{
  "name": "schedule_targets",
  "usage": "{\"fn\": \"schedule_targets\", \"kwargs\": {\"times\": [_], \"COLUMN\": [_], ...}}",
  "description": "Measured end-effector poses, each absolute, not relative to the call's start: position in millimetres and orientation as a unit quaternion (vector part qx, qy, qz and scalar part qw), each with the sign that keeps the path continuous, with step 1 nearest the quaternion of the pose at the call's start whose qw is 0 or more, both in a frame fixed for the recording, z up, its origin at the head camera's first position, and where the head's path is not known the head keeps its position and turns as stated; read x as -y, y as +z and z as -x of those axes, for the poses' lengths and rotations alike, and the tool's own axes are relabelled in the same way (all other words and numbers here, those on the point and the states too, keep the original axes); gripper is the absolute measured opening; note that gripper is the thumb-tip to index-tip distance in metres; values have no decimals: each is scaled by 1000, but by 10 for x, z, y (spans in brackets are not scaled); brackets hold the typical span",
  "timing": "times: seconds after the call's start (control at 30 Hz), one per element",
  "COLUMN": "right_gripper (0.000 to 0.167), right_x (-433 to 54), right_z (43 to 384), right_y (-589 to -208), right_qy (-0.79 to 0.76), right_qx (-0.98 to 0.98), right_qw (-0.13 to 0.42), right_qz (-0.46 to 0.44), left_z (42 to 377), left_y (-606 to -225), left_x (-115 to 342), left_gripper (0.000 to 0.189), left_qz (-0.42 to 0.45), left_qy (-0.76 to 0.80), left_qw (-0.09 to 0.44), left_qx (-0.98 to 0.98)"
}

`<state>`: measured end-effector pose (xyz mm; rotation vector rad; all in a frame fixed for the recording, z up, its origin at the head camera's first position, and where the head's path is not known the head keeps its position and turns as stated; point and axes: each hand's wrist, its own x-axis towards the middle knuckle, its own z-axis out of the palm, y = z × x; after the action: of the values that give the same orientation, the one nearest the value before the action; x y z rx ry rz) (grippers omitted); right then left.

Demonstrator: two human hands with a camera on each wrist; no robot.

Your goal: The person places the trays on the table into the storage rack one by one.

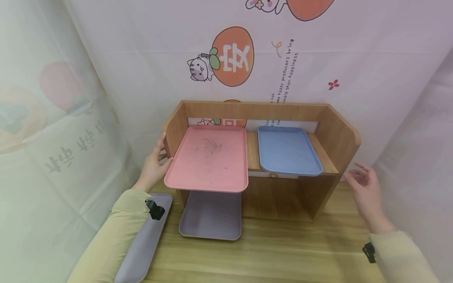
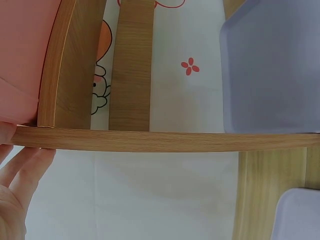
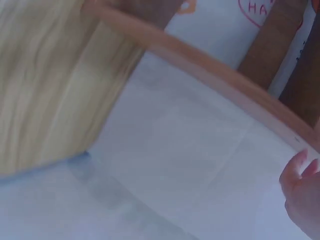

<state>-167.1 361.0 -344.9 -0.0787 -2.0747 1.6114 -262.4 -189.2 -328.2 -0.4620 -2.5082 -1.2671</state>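
Note:
A two-level wooden shelf [image 1: 256,110] stands on the table against the back cloth. My left hand [image 1: 153,167] grips its left side panel [image 2: 165,142], with the fingers along the outer face and the thumb at the front edge beside the pink tray [image 1: 226,169]. That tray, marked with dark scuffs, lies on the upper level and juts out over the front. To its right on the same level lies a smaller blue tray [image 1: 288,151]. My right hand [image 1: 366,192] is just outside the right side panel [image 1: 337,137], fingers loosely bent and holding nothing.
In the lower left compartment a greyish-purple tray [image 1: 212,216] sticks out at the front. Another purple tray [image 1: 152,232] lies on the wood-grain table [image 1: 276,251], partly under my left forearm. Printed white cloth [image 1: 148,59] hangs behind and on both sides.

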Motion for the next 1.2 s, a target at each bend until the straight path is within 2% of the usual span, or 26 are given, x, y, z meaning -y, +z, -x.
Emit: {"fn": "schedule_targets", "kwargs": {"times": [0.17, 0.3, 0.57, 0.83, 1.2], "right_gripper": [69, 78, 76, 59, 61], "right_x": [-3655, -3690, -3683, -3701, -3707], "right_z": [1732, 1796, 1891, 1939, 1962], "right_y": [-3285, -3193, -3067, -2996, -3013], "right_qy": [469, 437, 405, 297, 280], "right_qx": [843, 859, 874, 916, 925], "right_qw": [263, 267, 269, 264, 253], "right_qz": [34, 15, -17, -55, -46], "left_z": [2637, 2626, 2614, 2623, 2612], "left_y": [-3295, -3285, -3278, -3284, -3282], "left_x": [1897, 1886, 1879, 1867, 1910], "left_gripper": [85, 85, 85, 86, 88], "left_qz": [161, 163, 160, 160, 168], "left_qy": [-444, -445, -441, -439, -443], "left_qw": [147, 149, 147, 144, 139], "left_qx": [869, 868, 871, 873, 870]}}
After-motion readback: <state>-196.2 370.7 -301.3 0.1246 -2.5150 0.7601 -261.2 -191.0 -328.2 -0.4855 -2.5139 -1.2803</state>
